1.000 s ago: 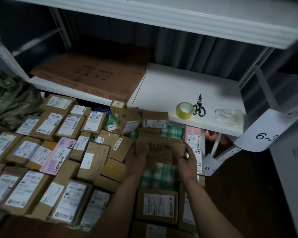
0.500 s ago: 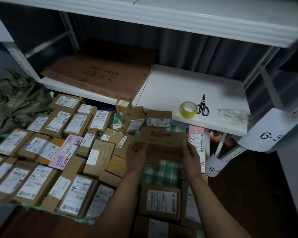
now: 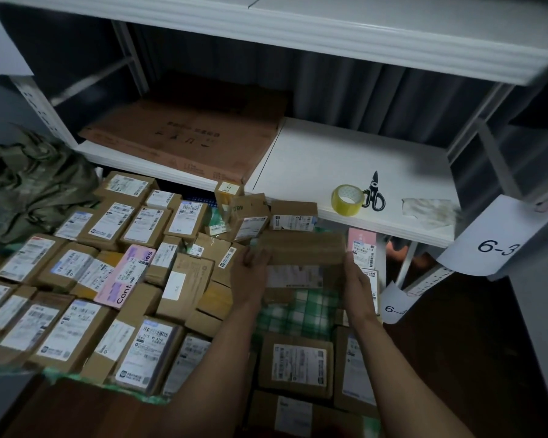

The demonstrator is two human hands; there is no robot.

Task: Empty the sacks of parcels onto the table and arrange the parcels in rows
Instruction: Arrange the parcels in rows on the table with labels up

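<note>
The brown parcel (image 3: 301,254) is held between both hands above a bare patch of the green checked cloth (image 3: 298,311) that covers the tabletop. The left hand (image 3: 250,273) grips its left end, thumb on top and fingers curled beneath; the right hand (image 3: 356,279) clasps its right end, palm against the side. The parcel's top face is blurred; a pale label shows on its near side. To the left, rows of labelled cardboard parcels (image 3: 76,279) lie side by side, a pink one (image 3: 125,275) among them. More boxes (image 3: 298,363) lie near the forearms. Behind, a white shelf (image 3: 314,159) carries a roll of yellow tape (image 3: 347,200) touching black scissors (image 3: 373,192), and a flat brown carton (image 3: 187,137) lies farther left. A crumpled green sack (image 3: 29,178) sits at the far left.
</note>
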